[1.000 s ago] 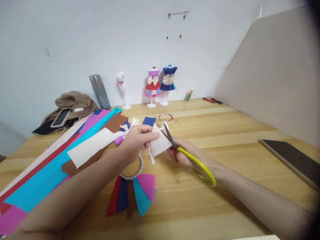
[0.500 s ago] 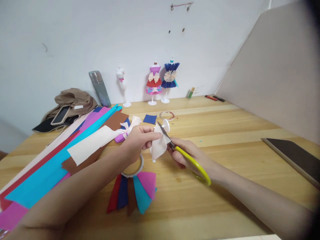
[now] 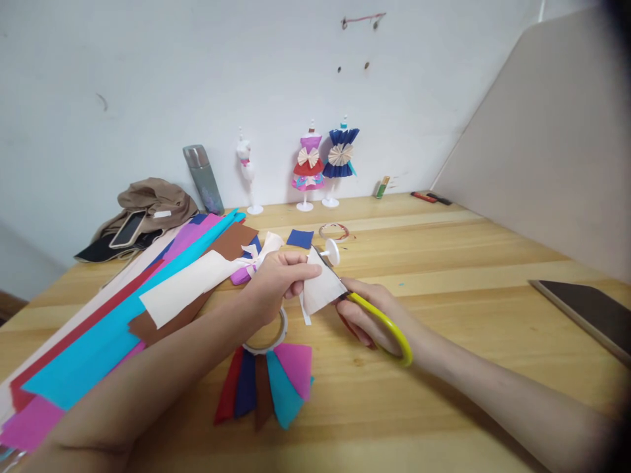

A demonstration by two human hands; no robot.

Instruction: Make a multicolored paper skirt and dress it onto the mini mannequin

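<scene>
Between the thumb and fingers of my left hand (image 3: 283, 279) is a white piece of crepe paper (image 3: 321, 284), wider at its lower end. My right hand (image 3: 372, 312) grips yellow-handled scissors (image 3: 379, 318), their blades running along the paper's right edge. Just behind the blades shows a small white round stand base (image 3: 332, 251); its other parts are hidden. Under my left wrist lies a roll of tape (image 3: 269, 340). Below it fans a row of paper pieces (image 3: 276, 387) in red, navy, brown, turquoise and pink.
Long coloured paper strips (image 3: 93, 335) cover the table's left side. Behind them are a phone (image 3: 128, 228), a brown cloth (image 3: 160, 200) and a bottle (image 3: 204, 179). Small mannequins (image 3: 309, 164) in paper dresses stand by the wall. A dark tablet-like object (image 3: 586, 312) lies right.
The white paper has turned flatter toward me, and the scissor blades now lie along its right edge. The whole view has shifted slightly. Both hands keep their grip.
</scene>
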